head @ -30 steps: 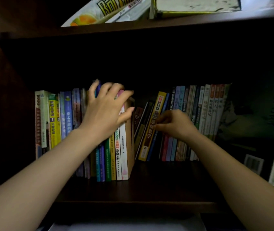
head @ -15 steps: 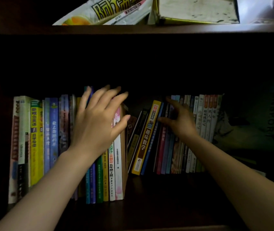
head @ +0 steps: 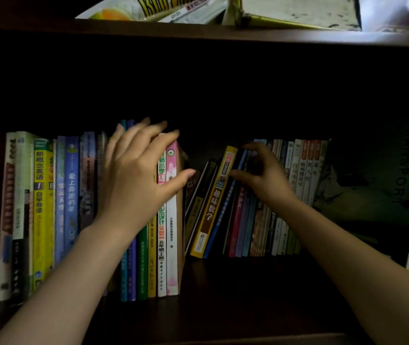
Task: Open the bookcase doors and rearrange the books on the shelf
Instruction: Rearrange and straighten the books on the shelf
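A dark wooden bookcase shelf (head: pixel 248 290) is filling the view, its back swallowed by shadow so nothing behind the books is readable. Two blocks of thin paperbacks are standing on it: an upright block of books (head: pixel 56 210) on the left and a slanting block of books (head: pixel 280 202) on the right, its near volumes tilting left across a gap. On the board above, glossy magazines (head: pixel 153 8) and a worn folder (head: pixel 298 11) are being cut off by the frame. The left hand (head: pixel 138 175) is lying flat, fingers spread, over the upright spines, thumb touching a pink-and-white book (head: pixel 172 232). The right hand (head: pixel 263 175) is apparently pinching the top of a dark slim book (head: pixel 239 158) beside the yellow-spined leaning book (head: pixel 213 205).
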A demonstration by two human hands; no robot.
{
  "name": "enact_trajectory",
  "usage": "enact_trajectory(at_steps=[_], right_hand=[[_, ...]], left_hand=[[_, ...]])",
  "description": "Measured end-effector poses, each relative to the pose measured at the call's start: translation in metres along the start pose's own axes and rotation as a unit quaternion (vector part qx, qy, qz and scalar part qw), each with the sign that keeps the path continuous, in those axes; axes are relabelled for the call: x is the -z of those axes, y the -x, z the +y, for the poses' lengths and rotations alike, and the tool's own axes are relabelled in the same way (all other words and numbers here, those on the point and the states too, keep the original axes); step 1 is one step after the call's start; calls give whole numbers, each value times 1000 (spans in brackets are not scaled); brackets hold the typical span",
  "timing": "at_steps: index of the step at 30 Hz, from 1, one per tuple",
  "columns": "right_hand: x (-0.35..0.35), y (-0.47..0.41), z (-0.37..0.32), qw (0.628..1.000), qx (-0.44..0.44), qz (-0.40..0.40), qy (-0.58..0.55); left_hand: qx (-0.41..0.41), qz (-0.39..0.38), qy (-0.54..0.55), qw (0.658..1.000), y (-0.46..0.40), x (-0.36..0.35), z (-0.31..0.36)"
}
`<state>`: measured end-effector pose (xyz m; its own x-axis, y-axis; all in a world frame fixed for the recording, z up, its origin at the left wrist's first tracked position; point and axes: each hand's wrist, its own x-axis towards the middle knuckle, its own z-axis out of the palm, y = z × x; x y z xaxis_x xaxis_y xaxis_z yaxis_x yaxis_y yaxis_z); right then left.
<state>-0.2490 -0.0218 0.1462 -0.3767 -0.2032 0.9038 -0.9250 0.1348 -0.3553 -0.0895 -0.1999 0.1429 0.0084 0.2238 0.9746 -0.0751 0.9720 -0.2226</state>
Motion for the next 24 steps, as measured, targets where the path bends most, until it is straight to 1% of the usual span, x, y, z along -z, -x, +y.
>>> enact_trajectory(at_steps=[3, 7, 10, 12, 14, 16, 18, 21, 22, 24], right_hand=[[-1, 5, -7, 999, 25, 26, -5], [-5, 6, -14, 996, 15, 83, 22], [-9, 7, -19, 993, -22, 116, -18], [-3, 7, -25, 988, -25, 141, -50], [9, 9, -37, 982, 20, 176, -59], [20, 18, -49, 976, 80, 193, -66], [23, 33, -54, 976, 96, 175, -83], [26, 48, -55, 975, 60, 145, -157], [26, 51, -54, 977, 47, 130, -163], [22, 56, -55, 987, 11, 64, -144]], left_hand=[[1, 0, 9, 1000, 0, 1, 1], [3, -1, 6, 1000, 0, 1, 1], [0, 0, 7, 1000, 0, 1, 0], [0, 2, 8, 1000, 0, 1, 0], [3, 3, 8, 1000, 0, 1, 0], [5, 2, 10, 1000, 0, 0, 0], [6, 1, 12, 1000, -1, 1, 0], [7, -3, 13, 1000, -1, 1, 1], [8, -5, 14, 1000, 0, 1, 1], [8, -6, 12, 1000, -1, 2, 2]])
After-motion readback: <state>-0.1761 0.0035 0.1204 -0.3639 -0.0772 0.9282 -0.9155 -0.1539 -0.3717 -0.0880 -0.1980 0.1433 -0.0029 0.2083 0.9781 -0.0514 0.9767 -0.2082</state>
